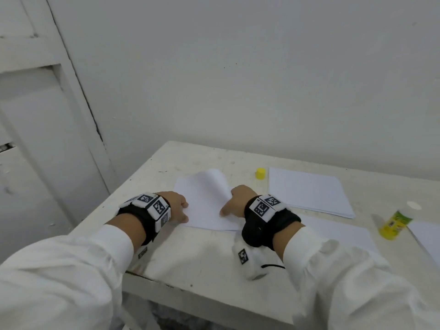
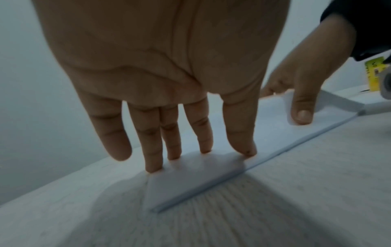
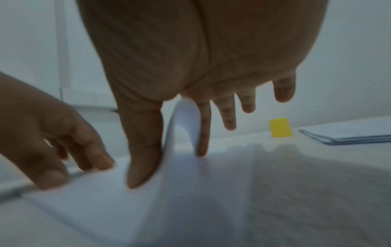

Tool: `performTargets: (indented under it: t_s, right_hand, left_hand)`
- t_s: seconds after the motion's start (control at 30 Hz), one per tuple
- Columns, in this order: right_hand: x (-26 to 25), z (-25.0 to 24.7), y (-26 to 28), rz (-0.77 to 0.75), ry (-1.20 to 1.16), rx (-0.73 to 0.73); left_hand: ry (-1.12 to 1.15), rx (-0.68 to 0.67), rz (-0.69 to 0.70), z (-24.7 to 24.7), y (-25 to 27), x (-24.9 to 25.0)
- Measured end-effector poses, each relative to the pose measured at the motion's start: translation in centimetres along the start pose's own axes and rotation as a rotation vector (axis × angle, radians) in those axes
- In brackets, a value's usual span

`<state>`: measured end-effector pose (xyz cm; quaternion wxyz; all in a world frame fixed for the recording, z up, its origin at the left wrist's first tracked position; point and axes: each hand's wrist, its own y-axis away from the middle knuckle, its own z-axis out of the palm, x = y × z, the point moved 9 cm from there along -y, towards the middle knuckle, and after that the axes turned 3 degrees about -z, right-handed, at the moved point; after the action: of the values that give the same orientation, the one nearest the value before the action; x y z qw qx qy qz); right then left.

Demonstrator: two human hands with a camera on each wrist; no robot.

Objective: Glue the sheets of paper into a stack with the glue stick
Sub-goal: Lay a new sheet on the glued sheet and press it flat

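Note:
A white sheet (image 1: pixel 202 206) lies on a thin paper stack (image 2: pixel 211 188) in the middle of the table (image 1: pixel 190 253). My left hand (image 1: pixel 179 208) presses the sheet's left corner flat with straight fingertips (image 2: pixel 153 167). The sheet's right part arches up (image 3: pixel 186 117) between the thumb (image 3: pixel 143 167) and forefinger of my right hand (image 1: pixel 238 198), which pinch the arch loosely. The uncapped yellow-green glue stick (image 1: pixel 395 221) stands at the right, away from both hands. Its yellow cap (image 1: pixel 260 173) stands near the far edge.
A pile of loose white sheets (image 1: pixel 307 191) lies at the back right, beside the cap. One more sheet (image 1: pixel 338 232) lies under my right forearm and another (image 1: pixel 426 236) at the right edge. A wall rises right behind the table.

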<state>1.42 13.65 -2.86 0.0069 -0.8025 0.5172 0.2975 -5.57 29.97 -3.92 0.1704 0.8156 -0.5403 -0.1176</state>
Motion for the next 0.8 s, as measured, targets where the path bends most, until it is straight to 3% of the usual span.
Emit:
performTargets:
  t_s: [0.07,0.2,0.27,0.37,0.6,0.8]
  right_hand:
    - [0.0,-0.9,1.6,-0.003,-0.214,0.066]
    - [2.9,-3.5,5.6,0.054,-0.643,0.179]
    - [5.4,-4.8,7.6,0.088,-0.74,0.213]
    - [10.0,-6.6,10.2,0.149,-0.796,0.266]
    - [20.7,-9.7,15.4,0.272,-0.64,0.341]
    - [26.1,-9.1,17.4,0.378,-0.608,0.278]
  left_hand:
    - [0.058,0.02,0.005,-0.2,0.3,-0.2]
    - [0.389,0.247,0.015,-2.8,0.7,-0.7]
    - [0.635,0.23,0.057,-3.3,1.0,0.5]
    - [0.866,0.081,0.184,-3.1,2.1,5.1]
    - [0.826,-0.066,0.383,-1.3,4.4,16.5]
    - [0.557,-0.13,0.431,1.7,5.2,22.0]
